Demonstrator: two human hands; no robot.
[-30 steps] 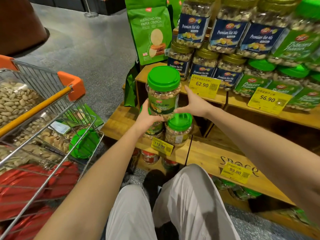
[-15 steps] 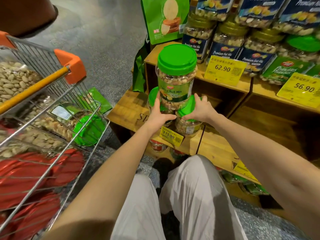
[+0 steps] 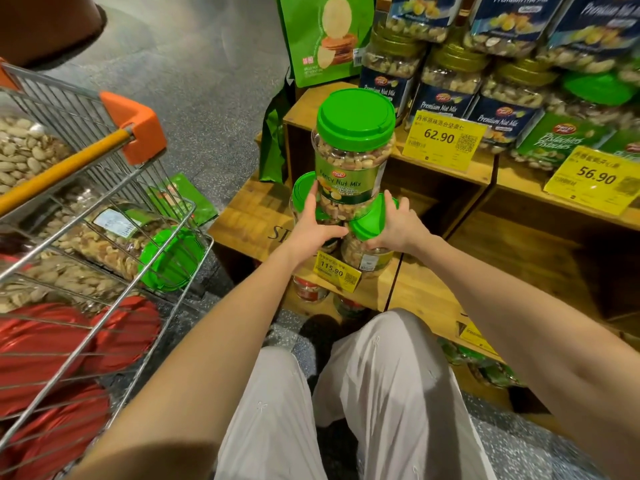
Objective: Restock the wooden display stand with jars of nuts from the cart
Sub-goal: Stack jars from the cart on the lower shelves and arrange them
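The cart is standing at the left with more nut jars lying in it. Just right of it, the jar being restocked is hovering upright over the low step of the wooden stand. It is coming down onto two smaller jars, and their green lids are giving it only a split, uneven seat. If it is let go while sitting off centre across that gap, it is likely to tip, probably leftward off the open edge toward the floor, or to push the lower jars forward past the price tag. Whether its base is already touching the lids cannot be told.

The left hand is gripping the jar's lower left side, with its fingers running up the wall and its thumb hooking across the front of the base. The right hand is cupping the lower right side, its fingers spread and bent, lying partly over the lid beneath.
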